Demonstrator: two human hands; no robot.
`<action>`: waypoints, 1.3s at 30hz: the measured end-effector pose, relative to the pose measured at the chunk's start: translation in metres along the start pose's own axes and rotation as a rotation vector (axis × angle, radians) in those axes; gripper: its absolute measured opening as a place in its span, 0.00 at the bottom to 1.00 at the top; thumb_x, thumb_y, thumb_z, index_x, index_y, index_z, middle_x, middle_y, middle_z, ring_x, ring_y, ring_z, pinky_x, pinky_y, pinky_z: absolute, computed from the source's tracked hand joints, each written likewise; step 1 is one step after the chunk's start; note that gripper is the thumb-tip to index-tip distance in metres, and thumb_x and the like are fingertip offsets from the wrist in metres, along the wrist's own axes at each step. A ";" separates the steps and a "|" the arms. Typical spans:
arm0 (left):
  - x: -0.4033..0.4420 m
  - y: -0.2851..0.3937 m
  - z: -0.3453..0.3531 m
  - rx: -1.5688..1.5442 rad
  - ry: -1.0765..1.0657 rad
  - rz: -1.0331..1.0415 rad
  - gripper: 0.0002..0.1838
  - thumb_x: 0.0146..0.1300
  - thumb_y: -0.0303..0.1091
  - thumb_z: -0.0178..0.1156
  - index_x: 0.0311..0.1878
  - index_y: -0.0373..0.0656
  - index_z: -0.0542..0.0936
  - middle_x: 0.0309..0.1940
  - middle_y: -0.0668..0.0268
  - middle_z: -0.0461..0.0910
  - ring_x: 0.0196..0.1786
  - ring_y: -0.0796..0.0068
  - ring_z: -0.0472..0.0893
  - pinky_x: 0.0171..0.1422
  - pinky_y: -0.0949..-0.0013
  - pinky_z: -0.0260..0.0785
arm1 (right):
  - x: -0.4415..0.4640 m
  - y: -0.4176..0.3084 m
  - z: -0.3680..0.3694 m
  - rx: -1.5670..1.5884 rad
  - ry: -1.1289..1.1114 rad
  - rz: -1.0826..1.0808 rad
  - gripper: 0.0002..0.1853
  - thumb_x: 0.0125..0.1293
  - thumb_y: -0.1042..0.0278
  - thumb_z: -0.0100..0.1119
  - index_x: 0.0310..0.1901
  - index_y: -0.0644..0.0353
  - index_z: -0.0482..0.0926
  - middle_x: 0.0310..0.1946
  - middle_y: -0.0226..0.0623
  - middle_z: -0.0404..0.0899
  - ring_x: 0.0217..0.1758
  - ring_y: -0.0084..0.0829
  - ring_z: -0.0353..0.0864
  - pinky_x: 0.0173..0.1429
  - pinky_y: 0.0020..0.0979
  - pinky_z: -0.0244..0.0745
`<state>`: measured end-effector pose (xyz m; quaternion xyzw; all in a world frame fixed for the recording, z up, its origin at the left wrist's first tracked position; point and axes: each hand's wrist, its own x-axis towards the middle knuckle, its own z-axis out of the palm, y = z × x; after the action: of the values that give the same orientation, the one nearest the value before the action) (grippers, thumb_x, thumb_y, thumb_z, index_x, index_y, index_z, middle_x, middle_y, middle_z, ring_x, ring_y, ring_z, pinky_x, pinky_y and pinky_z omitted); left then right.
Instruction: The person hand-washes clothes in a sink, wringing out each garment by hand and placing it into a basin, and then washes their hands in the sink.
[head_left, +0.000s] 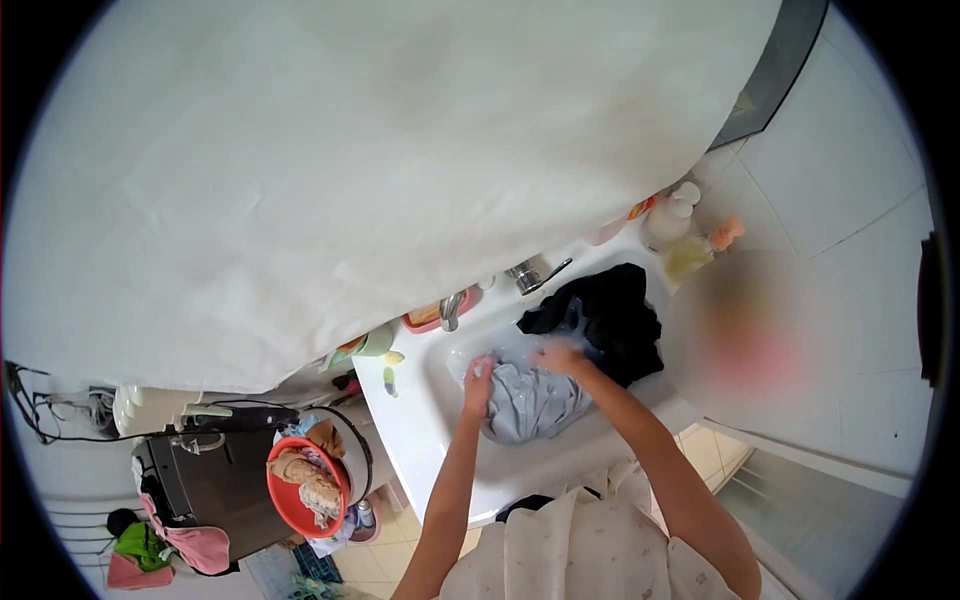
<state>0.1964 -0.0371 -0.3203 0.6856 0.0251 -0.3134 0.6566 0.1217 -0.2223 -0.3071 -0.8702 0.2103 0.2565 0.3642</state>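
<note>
A light grey-blue garment [535, 402] lies bunched and wet in the water of the white sink [510, 468]. My left hand [479, 384] grips its upper left edge, fingers bent around the cloth. At the upper edge of the same garment is my right hand [558, 356], blurred, so its fingers cannot be made out. To the right, a black garment [615, 320] is heaped partly in the water and over the sink's side. Behind the hands stand a metal spout [450, 313] and a lever handle [528, 277].
A pink soap dish [425, 318], pump bottle [672, 215] and green cup [376, 341] stand on the sink's ledge. A large white sheet-like surface [350, 180] spans above. An orange basin [310, 505] with clothes is at lower left. A blurred round patch [745, 340] covers the right.
</note>
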 end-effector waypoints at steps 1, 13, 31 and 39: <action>-0.003 0.000 -0.006 -0.004 0.005 0.007 0.11 0.57 0.38 0.54 0.36 0.39 0.72 0.32 0.69 0.73 0.35 0.82 0.68 0.42 0.78 0.62 | 0.002 0.009 0.005 -0.006 0.003 -0.007 0.22 0.50 0.54 0.52 0.44 0.60 0.72 0.41 0.48 0.73 0.42 0.42 0.73 0.47 0.36 0.67; -0.086 -0.039 -0.032 0.694 0.015 -0.053 0.27 0.58 0.48 0.47 0.48 0.31 0.68 0.41 0.51 0.73 0.46 0.68 0.72 0.49 0.70 0.62 | -0.114 0.031 0.056 0.111 0.319 -0.243 0.32 0.47 0.58 0.59 0.51 0.68 0.60 0.38 0.54 0.71 0.43 0.47 0.71 0.48 0.37 0.65; -0.106 0.154 -0.053 0.545 -0.158 -0.005 0.28 0.50 0.37 0.59 0.51 0.26 0.65 0.44 0.60 0.72 0.46 0.75 0.69 0.51 0.76 0.59 | -0.115 -0.025 -0.102 0.316 0.428 -0.479 0.27 0.40 0.73 0.62 0.47 0.53 0.69 0.39 0.42 0.65 0.45 0.37 0.66 0.51 0.28 0.62; -0.076 0.053 -0.052 0.761 -0.137 0.127 0.25 0.53 0.40 0.56 0.51 0.35 0.67 0.28 0.64 0.74 0.32 0.78 0.71 0.39 0.77 0.63 | -0.076 -0.023 -0.026 0.111 0.780 -0.143 0.28 0.39 0.70 0.62 0.47 0.55 0.65 0.42 0.43 0.64 0.46 0.43 0.65 0.50 0.36 0.63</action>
<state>0.1791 0.0318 -0.2415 0.8578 -0.1792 -0.3041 0.3735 0.0826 -0.2133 -0.2343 -0.8937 0.2852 -0.1310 0.3205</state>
